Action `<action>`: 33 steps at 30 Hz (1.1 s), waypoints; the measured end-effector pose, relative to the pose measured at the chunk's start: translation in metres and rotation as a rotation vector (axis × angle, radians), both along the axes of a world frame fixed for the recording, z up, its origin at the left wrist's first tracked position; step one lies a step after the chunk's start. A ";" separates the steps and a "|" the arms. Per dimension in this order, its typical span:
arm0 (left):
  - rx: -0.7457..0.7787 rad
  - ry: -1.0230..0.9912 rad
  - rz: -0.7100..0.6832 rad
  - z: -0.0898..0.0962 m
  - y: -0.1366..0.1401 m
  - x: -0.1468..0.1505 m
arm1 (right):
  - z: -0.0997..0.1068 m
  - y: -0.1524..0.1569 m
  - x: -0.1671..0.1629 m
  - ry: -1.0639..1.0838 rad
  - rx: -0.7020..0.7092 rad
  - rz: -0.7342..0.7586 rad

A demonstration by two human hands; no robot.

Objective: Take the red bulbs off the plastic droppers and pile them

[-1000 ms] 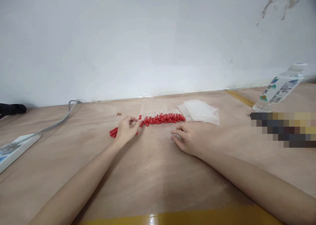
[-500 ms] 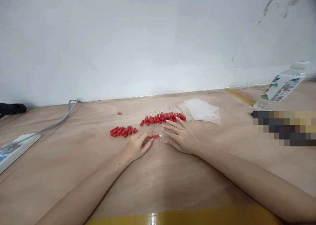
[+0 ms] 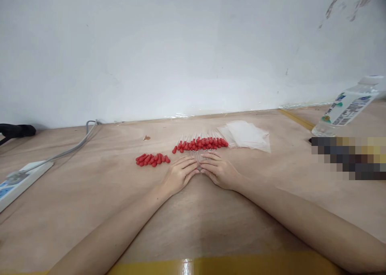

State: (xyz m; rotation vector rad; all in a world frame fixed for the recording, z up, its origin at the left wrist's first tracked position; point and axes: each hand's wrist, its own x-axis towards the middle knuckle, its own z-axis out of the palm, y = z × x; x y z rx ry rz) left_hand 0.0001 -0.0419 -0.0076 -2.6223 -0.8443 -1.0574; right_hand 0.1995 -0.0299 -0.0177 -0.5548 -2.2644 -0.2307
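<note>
My left hand [image 3: 183, 172] rests on the table with its fingers bent and closed. A trace of red shows by its thumb, where it holds a dropper with a red rubber bulb, mostly hidden. Fingertip to fingertip with it, my right hand [image 3: 221, 171] is closed over thin clear glass tubes [image 3: 197, 156] lying between the two hands. Just beyond lies a row of droppers with red bulbs [image 3: 200, 143], their glass stems pointing toward the wall. Left of my left hand is a small pile of loose red rubber bulbs [image 3: 152, 159].
Clear plastic bags [image 3: 245, 135] lie fanned out at the right of the row. Farther right stands a tilted-looking bottle [image 3: 343, 108] beside a blurred-out patch. A power strip [image 3: 28, 182] with a grey cable [image 3: 72, 148] is at the left. A white wall [image 3: 169, 58] closes the back.
My left hand has moved right until its fingertips meet those of my right hand. The red bulb it held, plainly visible before, is now almost covered.
</note>
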 end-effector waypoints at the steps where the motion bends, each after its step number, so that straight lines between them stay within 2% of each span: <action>1: 0.008 -0.003 -0.012 -0.001 0.001 0.000 | 0.000 0.000 0.000 0.012 0.006 0.017; 7: 0.012 0.024 -0.035 0.000 -0.004 -0.001 | 0.004 -0.004 0.001 -0.005 0.025 0.093; 20: -0.010 0.052 -0.062 0.007 -0.009 -0.002 | 0.006 -0.007 0.007 -0.069 0.092 0.064; 29: 0.012 0.086 -0.081 0.005 -0.011 -0.002 | 0.007 -0.013 0.013 -0.036 0.159 0.070; 33: 0.027 0.049 -0.062 0.004 -0.010 -0.011 | 0.003 -0.010 0.027 -0.024 0.131 0.068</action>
